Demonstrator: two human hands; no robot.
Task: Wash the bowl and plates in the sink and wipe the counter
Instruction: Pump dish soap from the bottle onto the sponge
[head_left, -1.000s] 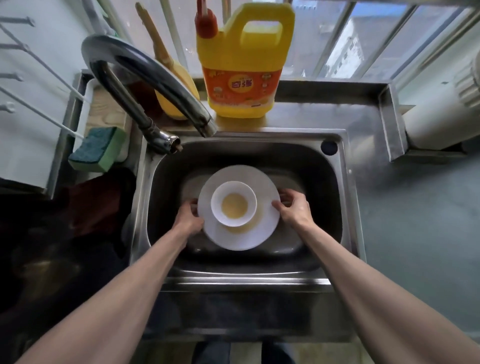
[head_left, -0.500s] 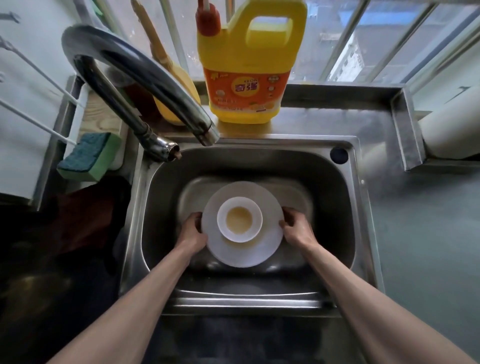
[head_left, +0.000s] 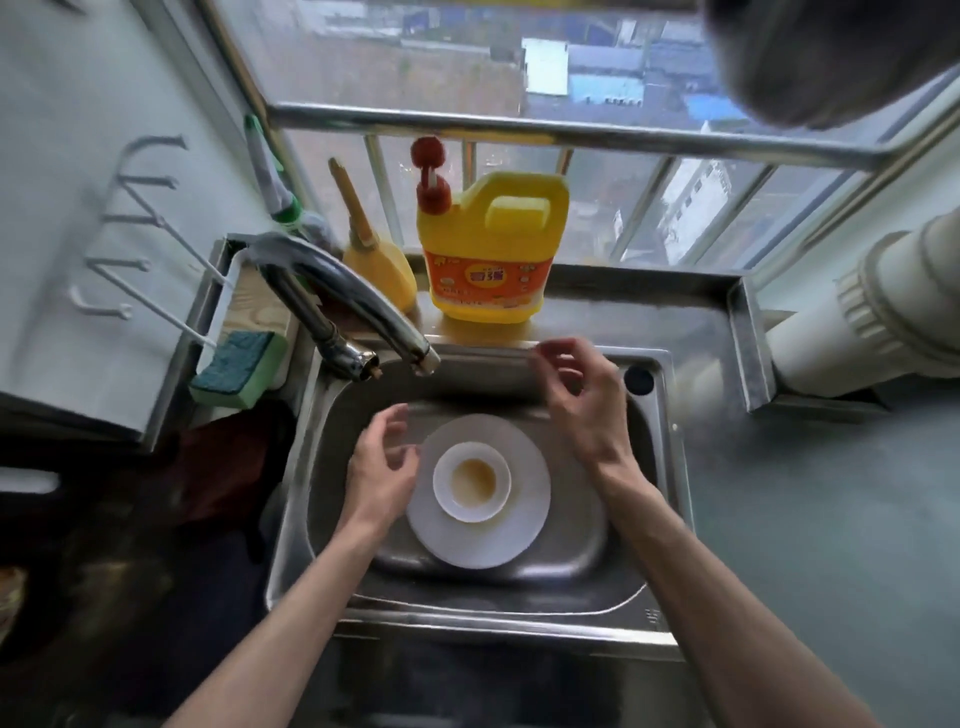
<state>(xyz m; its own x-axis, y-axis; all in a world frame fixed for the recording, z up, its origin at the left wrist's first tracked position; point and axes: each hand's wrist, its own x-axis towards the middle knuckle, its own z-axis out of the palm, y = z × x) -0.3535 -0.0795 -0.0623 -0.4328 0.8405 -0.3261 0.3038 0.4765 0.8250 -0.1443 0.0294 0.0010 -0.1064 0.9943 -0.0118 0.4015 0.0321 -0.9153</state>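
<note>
Faucet (head_left: 363, 306) spout overhangs the sink's (head_left: 639, 545) back-left. Detergent jug (head_left: 491, 249) stands behind the rim, sponge (head_left: 236, 369) on the left ledge. Bowl (head_left: 471, 480) sits upright, mouth up, on the flat plate (head_left: 467, 545) on the sink floor. Both are round, so no long axis. Our left hand (head_left: 382, 470) and right hand (head_left: 579, 400) are loosely spread, holding nothing.

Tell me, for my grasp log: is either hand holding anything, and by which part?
Nothing is held; the left hand and right hand hover open over the sink.
</note>
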